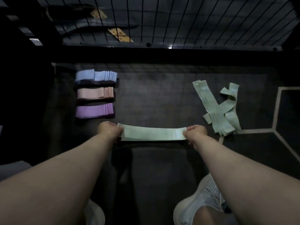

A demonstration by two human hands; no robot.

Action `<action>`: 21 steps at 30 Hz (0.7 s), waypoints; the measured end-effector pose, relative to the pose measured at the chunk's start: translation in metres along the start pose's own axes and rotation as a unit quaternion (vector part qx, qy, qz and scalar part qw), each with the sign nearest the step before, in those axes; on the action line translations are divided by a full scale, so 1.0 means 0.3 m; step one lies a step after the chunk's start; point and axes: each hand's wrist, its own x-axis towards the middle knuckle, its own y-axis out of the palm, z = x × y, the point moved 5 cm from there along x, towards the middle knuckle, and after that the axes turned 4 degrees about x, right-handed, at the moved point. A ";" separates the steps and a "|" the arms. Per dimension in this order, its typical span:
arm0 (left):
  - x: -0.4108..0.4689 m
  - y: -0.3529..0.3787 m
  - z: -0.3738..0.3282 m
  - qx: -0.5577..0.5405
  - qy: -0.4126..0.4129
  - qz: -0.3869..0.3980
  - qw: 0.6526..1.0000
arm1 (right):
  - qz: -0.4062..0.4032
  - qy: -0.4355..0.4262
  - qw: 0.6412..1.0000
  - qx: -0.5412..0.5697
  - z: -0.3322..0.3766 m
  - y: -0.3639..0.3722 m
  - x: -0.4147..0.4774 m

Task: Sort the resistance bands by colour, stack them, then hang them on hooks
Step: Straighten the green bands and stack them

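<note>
1. The person looks down at a dark floor (pixel 162 98), with both bare forearms reaching forward.
2. The left hand (pixel 110 131) has its fingers curled and pinches the left end of a green band (pixel 152 133).
3. The right hand (pixel 195 132) pinches the band's right end in the same way, with the fingers folded round the edge.
4. The green band is drawn out flat and level between the two hands, its long side running left to right. It lies near the floor's near edge, just ahead of the person's feet. Whether it rests on the floor or is held just above it cannot be told.
5. Three neat stacks lie in a column toward the left edge of the floor, each with its layers fanned out at its right end.
6. The blue stack (pixel 95 76) lies farthest away, the pink stack (pixel 95 93) in the middle, and the purple stack (pixel 94 110) nearest, just beyond the left hand.
7. A loose green pile (pixel 217 111) lies toward the right edge of the floor, its bands crossed over one another and one of them twisted. It lies just beyond the right hand.
8. A pale line (pixel 276 109) marks the floor right of that pile.
9. A black wire grid (pixel 178 18) stands along the floor's far edge.
10. A light shoe (pixel 199 200) shows below the right forearm.
</note>
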 end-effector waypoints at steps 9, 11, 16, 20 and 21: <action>0.086 0.054 0.101 0.036 -0.014 -0.049 0.998 | 0.003 -0.040 0.997 -0.063 -0.063 0.064 0.063; 0.088 0.063 0.103 0.059 -0.005 -0.052 0.997 | -0.001 -0.052 0.996 -0.078 -0.073 0.073 0.069; 0.087 0.071 0.091 0.156 0.035 -0.055 0.986 | 0.008 -0.111 0.981 -0.157 -0.090 0.084 0.080; 0.054 0.071 0.065 0.393 0.121 -0.095 0.906 | 0.028 -0.305 0.880 -0.364 -0.036 0.131 0.027; 0.047 0.083 0.048 0.463 0.182 -0.107 0.861 | 0.074 -0.354 0.842 -0.400 -0.024 0.164 0.010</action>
